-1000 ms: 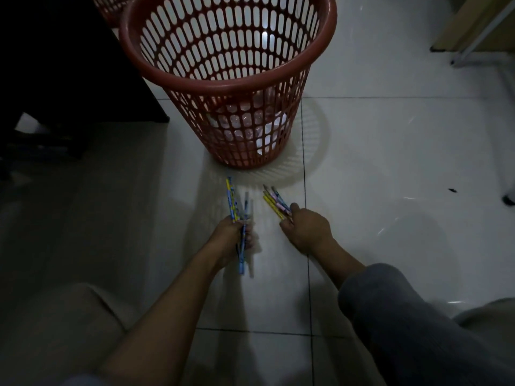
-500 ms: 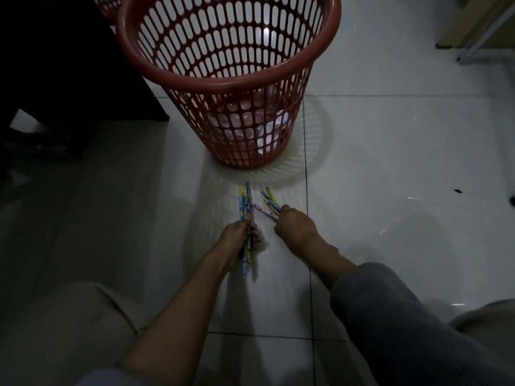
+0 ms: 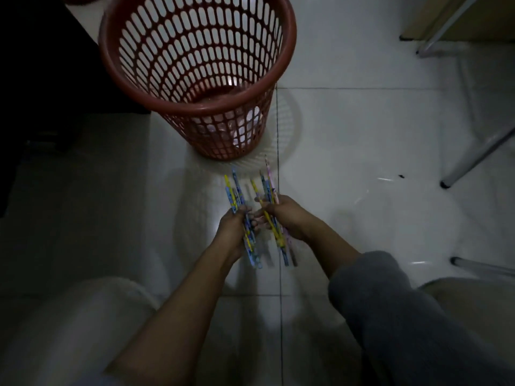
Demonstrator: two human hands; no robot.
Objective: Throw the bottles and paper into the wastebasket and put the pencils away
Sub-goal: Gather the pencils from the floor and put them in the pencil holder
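A red lattice wastebasket (image 3: 145, 87) stands on the white tiled floor ahead of me, with pale clear bottles (image 3: 245, 126) showing through its lower wall. My left hand (image 3: 234, 227) is closed around a bunch of blue and yellow pencils (image 3: 235, 193) that point toward the basket. Beside it, almost touching, my right hand (image 3: 289, 215) grips a second bunch of yellow, blue and pink pencils (image 3: 267, 182). Both bunches are held above the floor, just in front of the basket's base.
A dark piece of furniture (image 3: 55, 65) fills the far left beside the basket. Metal chair or table legs (image 3: 473, 160) stand at the right, with a wooden panel (image 3: 459, 20) at the top right. My knees (image 3: 83, 316) frame the bottom corners.
Both hands have lifted off the floor with their pencils and drawn close together. The view has tilted, so the basket now shows more from above.
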